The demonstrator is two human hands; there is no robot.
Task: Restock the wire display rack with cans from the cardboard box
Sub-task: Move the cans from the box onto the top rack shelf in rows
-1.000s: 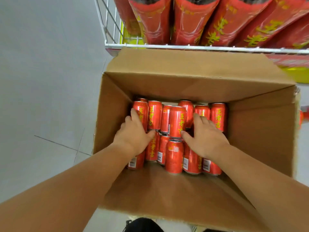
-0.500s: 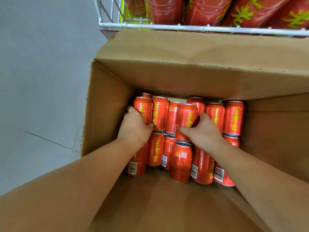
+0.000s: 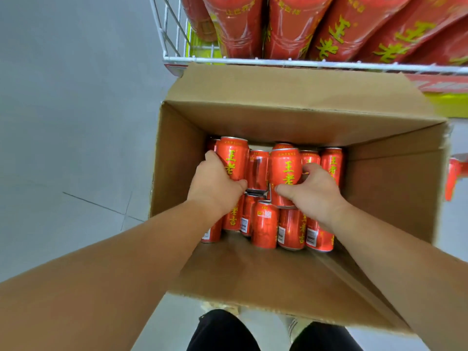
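A: Grey floor (image 3: 63,122), cardboard box (image 3: 177,160) at the wire display rack (image 3: 253,61). Hands?
B: Left hand (image 3: 215,183) grips the left can (image 3: 234,158), right hand (image 3: 314,191) the right can (image 3: 286,171), inside the box. Lifting could topple the stacked cans (image 3: 264,224).

Cans (image 3: 264,224) in cardboard box (image 3: 177,158) — wire display rack (image 3: 278,62) behind box.
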